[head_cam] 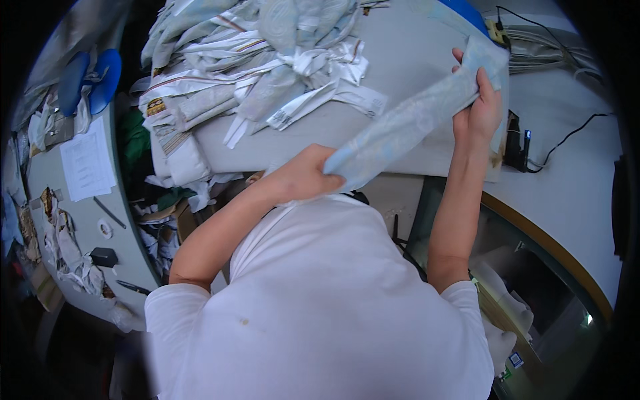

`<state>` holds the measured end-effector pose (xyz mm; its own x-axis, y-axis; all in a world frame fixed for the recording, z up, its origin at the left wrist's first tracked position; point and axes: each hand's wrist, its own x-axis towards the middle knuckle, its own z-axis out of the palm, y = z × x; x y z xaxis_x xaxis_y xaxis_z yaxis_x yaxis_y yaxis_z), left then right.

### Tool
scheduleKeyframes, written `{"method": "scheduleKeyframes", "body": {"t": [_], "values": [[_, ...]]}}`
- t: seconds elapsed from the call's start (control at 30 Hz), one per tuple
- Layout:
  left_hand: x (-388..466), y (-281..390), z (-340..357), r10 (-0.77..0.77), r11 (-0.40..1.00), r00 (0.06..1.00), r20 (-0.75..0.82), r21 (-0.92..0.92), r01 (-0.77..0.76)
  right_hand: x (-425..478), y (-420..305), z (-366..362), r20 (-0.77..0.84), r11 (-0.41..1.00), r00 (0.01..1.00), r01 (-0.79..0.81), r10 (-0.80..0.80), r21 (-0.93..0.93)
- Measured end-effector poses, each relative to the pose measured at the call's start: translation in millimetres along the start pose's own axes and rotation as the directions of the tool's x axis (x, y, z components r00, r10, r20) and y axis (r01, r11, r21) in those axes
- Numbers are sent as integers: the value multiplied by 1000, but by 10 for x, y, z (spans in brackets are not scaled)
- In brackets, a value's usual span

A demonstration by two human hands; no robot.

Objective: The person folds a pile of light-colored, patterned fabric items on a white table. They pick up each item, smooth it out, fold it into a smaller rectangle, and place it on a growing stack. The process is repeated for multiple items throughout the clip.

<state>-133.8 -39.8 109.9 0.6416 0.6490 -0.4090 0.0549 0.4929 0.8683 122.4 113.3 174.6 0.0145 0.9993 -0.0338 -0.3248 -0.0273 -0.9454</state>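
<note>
Between my two hands stretches a pale blue patterned fabric strip [405, 130], flat and slanting up to the right over the table's front edge. My left hand [307, 172] pinches its lower end close to my body, thumb on top. At the upper end, my right hand [477, 102] grips the strip with the thumb across its face and fingertips showing beyond the far side. A large heap of pale fabric strips [270, 65] lies on the table to the left of the held strip; several have white bands with printing or coloured stripes.
The grey worktable [300, 147] has a blue object [465, 15] at its far right. A black cable and small device [520, 142] lie on the white surface at right. A side table at left holds papers [89, 160], a tape roll [105, 228] and a black box [104, 257].
</note>
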Motion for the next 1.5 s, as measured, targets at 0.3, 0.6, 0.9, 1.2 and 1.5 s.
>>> {"method": "scheduleKeyframes", "body": {"t": [0.3, 0.6, 0.9, 1.2, 1.5], "values": [[1346, 93, 573, 73, 510, 988, 137, -857, 81, 1321, -240, -67, 222, 328, 888, 367, -403, -871], [1934, -1125, 1283, -411, 677, 848, -334, -735, 39, 188, 1257, -2227, 145, 501, 957, -1, 252, -865], [1849, -544, 1890, 85, 825, 367, -926, 272, 495, -957, 945, -2263, 391, 300, 788, 272, 476, -914], [2225, -597, 1397, 47, 961, 426, -903, 157, 228, -774, 800, -1952, 754, 681, 620, 458, 216, -572], [1473, -981, 1087, 466, 704, 75, -882, 421, 572, -699, 1176, -2093, 443, 543, 817, 197, 370, -817]]}}
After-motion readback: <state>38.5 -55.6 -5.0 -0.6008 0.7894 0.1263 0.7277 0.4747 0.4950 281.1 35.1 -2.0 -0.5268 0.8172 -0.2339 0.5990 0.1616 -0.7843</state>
